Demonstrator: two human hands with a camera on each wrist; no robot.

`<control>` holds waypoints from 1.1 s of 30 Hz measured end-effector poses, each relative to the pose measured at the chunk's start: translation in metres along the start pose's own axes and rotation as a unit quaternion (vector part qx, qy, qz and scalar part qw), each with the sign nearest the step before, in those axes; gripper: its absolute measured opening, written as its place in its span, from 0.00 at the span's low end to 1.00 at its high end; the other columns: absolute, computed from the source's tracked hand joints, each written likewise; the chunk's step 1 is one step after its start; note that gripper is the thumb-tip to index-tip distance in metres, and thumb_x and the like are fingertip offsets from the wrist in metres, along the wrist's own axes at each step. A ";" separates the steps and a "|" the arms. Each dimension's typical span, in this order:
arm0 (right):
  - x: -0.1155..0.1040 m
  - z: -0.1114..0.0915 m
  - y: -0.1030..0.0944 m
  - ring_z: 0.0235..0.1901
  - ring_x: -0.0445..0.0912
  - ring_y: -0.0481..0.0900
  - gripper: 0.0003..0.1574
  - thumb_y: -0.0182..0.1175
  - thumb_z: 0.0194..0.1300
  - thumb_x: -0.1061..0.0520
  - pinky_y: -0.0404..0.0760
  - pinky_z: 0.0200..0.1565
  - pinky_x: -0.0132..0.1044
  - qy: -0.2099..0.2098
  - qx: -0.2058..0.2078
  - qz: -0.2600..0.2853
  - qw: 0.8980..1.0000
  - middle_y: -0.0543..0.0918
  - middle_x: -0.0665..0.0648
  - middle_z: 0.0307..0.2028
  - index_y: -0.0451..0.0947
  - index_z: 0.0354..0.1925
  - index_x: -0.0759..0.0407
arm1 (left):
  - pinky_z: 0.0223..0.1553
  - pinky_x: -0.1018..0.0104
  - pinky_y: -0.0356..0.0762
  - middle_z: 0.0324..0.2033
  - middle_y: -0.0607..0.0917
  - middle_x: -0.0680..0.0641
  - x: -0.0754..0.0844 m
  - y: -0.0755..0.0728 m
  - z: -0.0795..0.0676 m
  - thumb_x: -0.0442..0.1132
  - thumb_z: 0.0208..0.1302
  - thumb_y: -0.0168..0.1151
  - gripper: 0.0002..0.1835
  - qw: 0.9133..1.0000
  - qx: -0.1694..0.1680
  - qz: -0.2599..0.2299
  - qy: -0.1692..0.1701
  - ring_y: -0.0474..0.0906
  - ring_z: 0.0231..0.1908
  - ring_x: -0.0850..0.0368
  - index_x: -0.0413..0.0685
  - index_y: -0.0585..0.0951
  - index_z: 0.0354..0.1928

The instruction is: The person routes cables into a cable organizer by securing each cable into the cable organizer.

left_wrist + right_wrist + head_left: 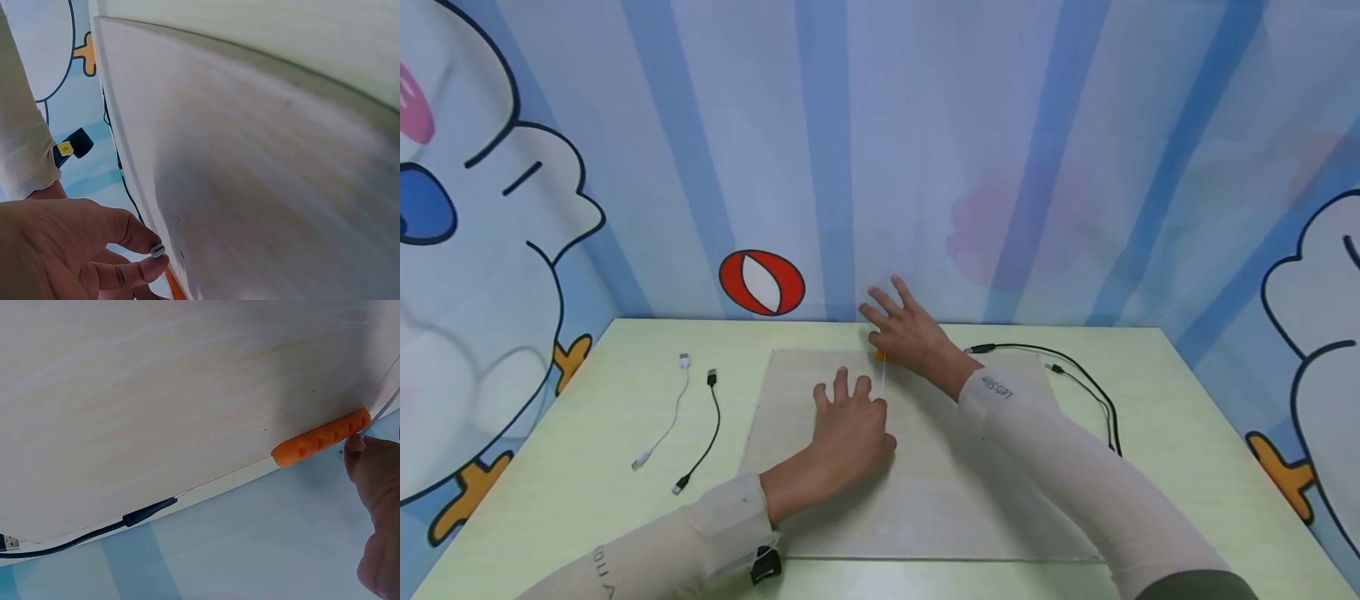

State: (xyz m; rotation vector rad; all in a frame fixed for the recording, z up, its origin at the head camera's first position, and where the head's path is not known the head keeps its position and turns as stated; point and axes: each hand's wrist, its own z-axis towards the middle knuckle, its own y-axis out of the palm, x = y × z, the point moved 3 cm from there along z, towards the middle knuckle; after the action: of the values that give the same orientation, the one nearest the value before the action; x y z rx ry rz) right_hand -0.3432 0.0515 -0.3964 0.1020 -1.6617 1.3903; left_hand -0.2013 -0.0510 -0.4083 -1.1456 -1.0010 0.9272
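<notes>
Over the middle of the board, my left hand [850,429] pinches the small white plug [158,250] of a cable between thumb and finger; the plug's slotted end shows in the left wrist view. Farther back, my right hand [913,337] holds the thin white cable [383,407] at the end of an orange notched cable holder [319,437], some fingers spread. The holder lies at the board's far edge, mostly hidden by that hand in the head view. Between the hands, the white cable [883,379] runs straight.
Left of the pale board [985,533] lie a short white USB cable [676,408] and a short black one [717,425]. On the right are a thicker black cable [1078,364] and a thinner dark cable [1086,387]. A printed backdrop [895,167] stands behind the table.
</notes>
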 end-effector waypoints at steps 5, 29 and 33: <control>-0.003 0.004 0.000 0.90 0.55 0.58 0.17 0.77 0.76 0.51 0.52 0.89 0.66 -0.008 -0.013 -0.017 1.000 0.69 0.50 0.86 0.90 0.59 0.38 | 0.69 0.24 0.66 0.63 0.83 0.33 0.001 0.000 0.001 0.44 0.69 0.75 0.13 1.000 -0.012 0.002 -0.007 0.65 0.79 0.23 0.41 0.92 0.44; -0.003 0.029 -0.009 0.88 0.49 0.61 0.17 0.61 0.87 0.46 0.50 0.91 0.58 -0.099 -0.004 -0.108 0.989 0.75 0.44 0.81 0.96 0.43 0.40 | 0.65 0.25 0.68 0.65 0.83 0.34 -0.002 0.024 0.024 0.46 0.67 0.77 0.11 1.000 -0.021 0.009 0.010 0.69 0.76 0.25 0.47 0.93 0.41; -0.001 0.032 -0.010 0.88 0.48 0.60 0.17 0.60 0.88 0.45 0.49 0.91 0.55 -0.118 -0.021 -0.107 0.987 0.75 0.42 0.81 0.95 0.47 0.39 | 0.65 0.25 0.67 0.65 0.82 0.34 -0.002 0.026 0.026 0.47 0.67 0.77 0.10 0.999 -0.038 0.003 0.006 0.67 0.76 0.25 0.47 0.93 0.40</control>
State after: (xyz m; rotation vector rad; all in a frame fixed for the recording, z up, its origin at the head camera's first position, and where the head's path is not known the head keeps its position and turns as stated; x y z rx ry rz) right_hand -0.3550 0.0217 -0.3875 0.4226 -1.8129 1.2166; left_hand -0.2287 -0.0416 -0.4311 -1.2161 -1.0307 0.8924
